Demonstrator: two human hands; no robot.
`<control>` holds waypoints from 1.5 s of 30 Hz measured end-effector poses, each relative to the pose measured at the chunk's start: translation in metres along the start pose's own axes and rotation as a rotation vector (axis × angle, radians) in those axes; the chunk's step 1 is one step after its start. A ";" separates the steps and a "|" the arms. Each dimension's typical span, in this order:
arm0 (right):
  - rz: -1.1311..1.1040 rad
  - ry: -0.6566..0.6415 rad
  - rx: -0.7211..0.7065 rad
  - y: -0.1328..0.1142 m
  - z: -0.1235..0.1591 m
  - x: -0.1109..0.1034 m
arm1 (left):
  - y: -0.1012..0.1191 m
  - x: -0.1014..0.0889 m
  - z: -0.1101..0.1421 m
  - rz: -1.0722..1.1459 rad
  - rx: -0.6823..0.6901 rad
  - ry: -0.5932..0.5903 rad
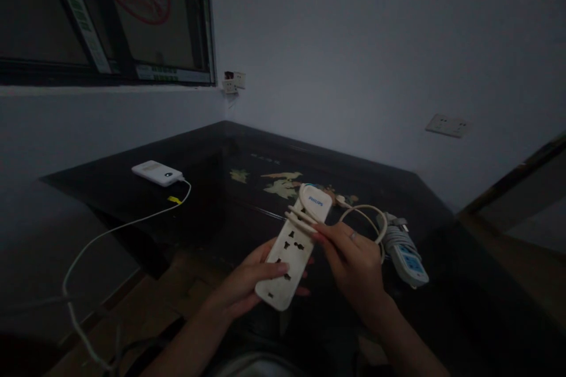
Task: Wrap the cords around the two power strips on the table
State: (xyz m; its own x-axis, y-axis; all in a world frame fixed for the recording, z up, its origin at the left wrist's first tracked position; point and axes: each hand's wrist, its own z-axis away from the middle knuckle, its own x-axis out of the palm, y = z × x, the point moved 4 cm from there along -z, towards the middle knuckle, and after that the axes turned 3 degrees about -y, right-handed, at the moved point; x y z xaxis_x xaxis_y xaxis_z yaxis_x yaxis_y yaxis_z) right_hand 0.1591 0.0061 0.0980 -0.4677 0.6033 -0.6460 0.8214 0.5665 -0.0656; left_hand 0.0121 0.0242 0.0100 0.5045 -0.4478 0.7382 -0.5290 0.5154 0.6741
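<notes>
A white power strip with a PHILIPS label is held tilted above the dark table. My left hand grips its lower part, thumb across the sockets and fingers behind it. Its own cord passes around the upper end in a couple of turns. My right hand pinches that cord at the strip's right edge. From there the loose cord loops out to the right, and a white plug lies on the table behind my right hand.
A second power strip, wrapped in grey cord, lies at the right. On the left a white device has a cable hanging over the edge of the dark table. Wall sockets sit behind, and a window is at upper left.
</notes>
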 end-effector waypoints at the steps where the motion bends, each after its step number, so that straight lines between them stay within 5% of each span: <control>1: -0.009 0.015 0.001 0.000 0.001 -0.001 | -0.001 0.001 0.000 0.007 0.003 0.016; 5: -0.109 0.073 0.035 0.001 0.006 0.000 | -0.011 0.003 -0.001 0.062 0.013 0.050; 12: -0.315 0.102 0.299 0.018 0.010 0.004 | -0.032 0.002 -0.003 0.116 -0.016 0.062; 19: -0.358 0.099 0.362 0.022 0.012 0.005 | -0.038 0.000 -0.001 0.052 -0.091 0.024; 35: -0.425 0.112 0.385 0.021 0.023 0.013 | -0.041 0.004 -0.004 0.116 0.069 0.131; 45: -0.601 0.126 0.616 0.027 0.033 0.019 | -0.041 0.004 -0.003 0.121 0.112 0.036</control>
State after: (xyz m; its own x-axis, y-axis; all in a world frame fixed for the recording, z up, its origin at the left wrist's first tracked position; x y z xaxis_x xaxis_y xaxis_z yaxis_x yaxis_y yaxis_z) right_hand 0.1826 0.0144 0.0587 -0.8814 0.3777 -0.2836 0.4375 0.4264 -0.7917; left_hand 0.0383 0.0037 -0.0149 0.4553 -0.3603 0.8141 -0.6591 0.4783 0.5803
